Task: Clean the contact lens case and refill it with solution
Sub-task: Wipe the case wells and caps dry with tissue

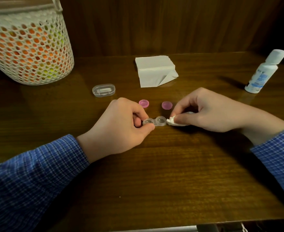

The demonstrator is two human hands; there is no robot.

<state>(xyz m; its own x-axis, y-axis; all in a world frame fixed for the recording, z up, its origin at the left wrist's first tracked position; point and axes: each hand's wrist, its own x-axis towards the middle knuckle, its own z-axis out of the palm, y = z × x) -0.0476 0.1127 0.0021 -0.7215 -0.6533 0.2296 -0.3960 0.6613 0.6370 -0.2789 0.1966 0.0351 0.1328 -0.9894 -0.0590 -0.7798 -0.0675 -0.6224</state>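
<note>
Two open case wells point(154, 121), pink caps point(167, 105) off

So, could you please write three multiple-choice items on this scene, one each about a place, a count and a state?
1. Where does the solution bottle stand?
A. far right of the table
B. inside the basket
C. on the tissue stack

2. How many pink caps lie on the table?
A. one
B. two
C. four

3. What state is the lens case in?
A. both caps on
B. one cap on
C. both wells uncovered

Answers:
1 A, it stands alone at the right edge.
2 B, a second cap lies beside the first.
3 C, the left hand holds it with both wells bare while the right hand pinches a tissue wad beside it.
</note>
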